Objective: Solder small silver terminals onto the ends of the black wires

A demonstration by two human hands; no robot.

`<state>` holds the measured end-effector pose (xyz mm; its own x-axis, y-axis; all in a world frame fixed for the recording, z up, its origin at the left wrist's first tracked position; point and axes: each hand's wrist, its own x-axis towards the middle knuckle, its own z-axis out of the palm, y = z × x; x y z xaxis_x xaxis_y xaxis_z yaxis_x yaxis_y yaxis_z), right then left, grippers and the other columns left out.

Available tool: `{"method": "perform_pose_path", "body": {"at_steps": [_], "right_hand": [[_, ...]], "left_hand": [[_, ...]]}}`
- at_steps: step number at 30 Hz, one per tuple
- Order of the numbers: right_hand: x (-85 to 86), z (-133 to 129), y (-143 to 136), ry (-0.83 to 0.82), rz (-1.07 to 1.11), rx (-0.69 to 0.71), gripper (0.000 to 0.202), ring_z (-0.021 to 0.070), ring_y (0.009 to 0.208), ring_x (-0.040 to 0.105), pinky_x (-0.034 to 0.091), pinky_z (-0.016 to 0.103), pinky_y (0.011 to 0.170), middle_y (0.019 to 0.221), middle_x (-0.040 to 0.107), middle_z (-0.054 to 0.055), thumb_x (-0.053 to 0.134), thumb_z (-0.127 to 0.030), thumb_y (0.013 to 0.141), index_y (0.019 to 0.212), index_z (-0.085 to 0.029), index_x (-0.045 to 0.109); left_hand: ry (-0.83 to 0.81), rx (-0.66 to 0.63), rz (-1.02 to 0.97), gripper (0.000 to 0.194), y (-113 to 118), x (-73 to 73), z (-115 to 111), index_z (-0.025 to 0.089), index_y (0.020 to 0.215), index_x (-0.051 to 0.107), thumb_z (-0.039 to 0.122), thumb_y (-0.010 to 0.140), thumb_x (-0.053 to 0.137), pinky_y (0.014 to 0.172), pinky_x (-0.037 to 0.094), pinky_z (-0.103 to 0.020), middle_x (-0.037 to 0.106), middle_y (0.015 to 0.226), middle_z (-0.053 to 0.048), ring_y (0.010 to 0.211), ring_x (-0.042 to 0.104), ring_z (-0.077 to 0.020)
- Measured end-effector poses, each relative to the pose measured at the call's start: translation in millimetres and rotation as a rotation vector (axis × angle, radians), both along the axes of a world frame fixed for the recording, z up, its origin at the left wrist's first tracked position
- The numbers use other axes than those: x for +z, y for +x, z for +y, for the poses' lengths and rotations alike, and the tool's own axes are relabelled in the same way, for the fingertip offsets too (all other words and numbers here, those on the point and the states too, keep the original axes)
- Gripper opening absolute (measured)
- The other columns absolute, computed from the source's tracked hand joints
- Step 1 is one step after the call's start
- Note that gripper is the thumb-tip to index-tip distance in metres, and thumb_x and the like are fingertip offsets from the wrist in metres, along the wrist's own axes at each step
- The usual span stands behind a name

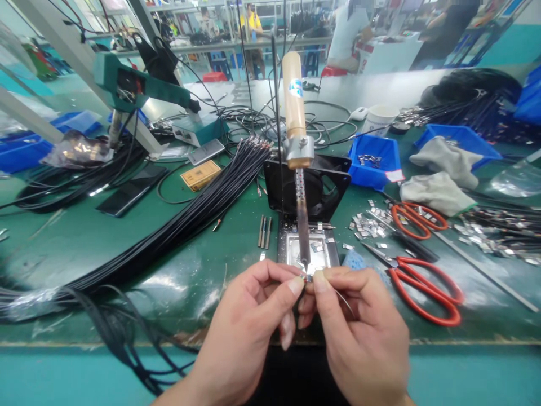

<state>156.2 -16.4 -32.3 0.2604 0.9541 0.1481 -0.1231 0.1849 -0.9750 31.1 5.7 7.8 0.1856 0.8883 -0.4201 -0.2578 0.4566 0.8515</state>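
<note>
A soldering iron [302, 220] with a wooden handle is clamped upright, tip down, over the bench. Right under the tip, a small metal connector [309, 278] sits between my fingertips. My left hand [257, 310] is closed in a pinch at the connector's left side; its fingers cover most of what they grip. From the other side my right hand [359, 316] pinches close against it, and a thin solder wire [344, 300] trails out of its fingers. Behind the tip lies a small metal tray [291, 251] holding little metal pieces.
A black fan [274, 186] stands behind the iron. To the left lies a long bundle of black cables [169, 242]. On the right are red-handled scissors [426, 287], another red-handled pair [409, 220], loose metal clips [367, 225], a blue bin [376, 177] and gloves [439, 192].
</note>
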Motion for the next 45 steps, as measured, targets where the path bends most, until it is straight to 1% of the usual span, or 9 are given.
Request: {"method": "perform_pose_path", "body": {"at_steps": [2,4,9,13,18,28,34,40,45], "right_hand": [[0.2,-4.9,-1.6,0.005,0.003,-0.01,0.012,0.0131,0.066,0.072,0.062,0.023,0.053,0.082,0.067,-0.001,0.063,-0.016,0.098,0.092,-0.026,0.061],[0.7,-10.6,-3.0,0.006,0.017,-0.019,0.011,0.0132,0.065,0.071,0.062,0.024,0.053,0.082,0.067,-0.001,0.062,-0.016,0.098,0.092,-0.025,0.062],[6.0,-22.7,-3.5,-0.049,0.068,-0.039,0.01,0.0117,0.059,0.069,0.06,0.023,0.049,0.083,0.068,0.0,0.067,-0.02,0.096,0.088,-0.024,0.063],[14.1,-26.9,-0.5,-0.215,0.193,0.041,0.016,0.0111,0.051,0.066,0.058,0.022,0.045,0.069,0.068,-0.002,0.07,-0.031,0.096,0.085,-0.023,0.062],[19.4,-30.1,4.9,-0.319,0.244,0.142,0.025,0.0098,0.045,0.061,0.055,0.021,0.043,0.058,0.067,-0.003,0.071,-0.04,0.094,0.082,-0.021,0.06],[16.9,-34.7,9.6,-0.311,0.252,0.212,0.027,0.009,0.043,0.059,0.053,0.021,0.044,0.056,0.065,-0.004,0.07,-0.042,0.095,0.083,-0.021,0.057],[9.9,-33.7,14.7,-0.291,0.241,0.284,0.025,0.0098,0.046,0.063,0.055,0.02,0.045,0.059,0.067,-0.003,0.068,-0.04,0.097,0.086,-0.021,0.057],[8.3,-32.7,20.6,-0.213,0.199,0.303,0.022,0.008,0.047,0.062,0.055,0.017,0.045,0.061,0.066,-0.003,0.069,-0.036,0.097,0.085,-0.02,0.059],[4.1,-31.4,25.8,-0.142,0.129,0.314,0.017,0.008,0.054,0.064,0.056,0.017,0.045,0.074,0.064,-0.003,0.067,-0.03,0.098,0.086,-0.021,0.06]], "left_hand": [[0.021,0.009,-0.018,0.014,-1.1,-0.5,-5.7,0.016,0.083,0.066,0.022,0.094,0.072,0.057,0.045,-0.016,0.063,0.064,0.004,0.054,0.051,-0.0059],[0.028,-0.002,-0.043,0.015,-2.8,-1.3,-11.4,0.016,0.082,0.066,0.022,0.094,0.072,0.062,0.047,-0.017,0.065,0.068,0.003,0.06,0.054,-0.007],[0.039,-0.063,-0.082,0.009,-9.3,-6.5,-21.3,0.02,0.096,0.07,0.023,0.092,0.076,0.061,0.05,-0.019,0.066,0.072,0.003,0.065,0.06,-0.0102],[0.109,-0.101,-0.036,0.019,-13.9,-9.7,-26.0,0.021,0.108,0.073,0.026,0.09,0.079,0.063,0.051,-0.02,0.066,0.078,0.001,0.067,0.061,-0.01],[0.167,-0.151,-0.051,0.015,-15.5,-10.2,-32.5,0.021,0.107,0.075,0.027,0.094,0.074,0.062,0.051,-0.019,0.068,0.076,0.0,0.064,0.061,-0.0096],[0.161,-0.104,-0.067,0.008,-12.5,-7.9,-39.5,0.019,0.099,0.077,0.023,0.092,0.077,0.058,0.053,-0.017,0.073,0.069,0.0,0.059,0.065,-0.0095],[0.14,-0.052,0.024,0.008,-13.1,-6.5,-42.2,0.017,0.093,0.079,0.022,0.087,0.081,0.057,0.054,-0.017,0.072,0.062,0.0,0.056,0.064,-0.0098],[0.095,-0.061,0.016,0.014,-11.9,-4.0,-43.9,0.014,0.09,0.079,0.026,0.084,0.084,0.051,0.053,-0.018,0.071,0.057,-0.002,0.051,0.063,-0.0104],[0.048,-0.091,0.047,0.022,-12.4,-4.2,-44.0,0.013,0.091,0.078,0.033,0.083,0.084,0.046,0.051,-0.017,0.068,0.054,-0.001,0.047,0.06,-0.0096]]}}
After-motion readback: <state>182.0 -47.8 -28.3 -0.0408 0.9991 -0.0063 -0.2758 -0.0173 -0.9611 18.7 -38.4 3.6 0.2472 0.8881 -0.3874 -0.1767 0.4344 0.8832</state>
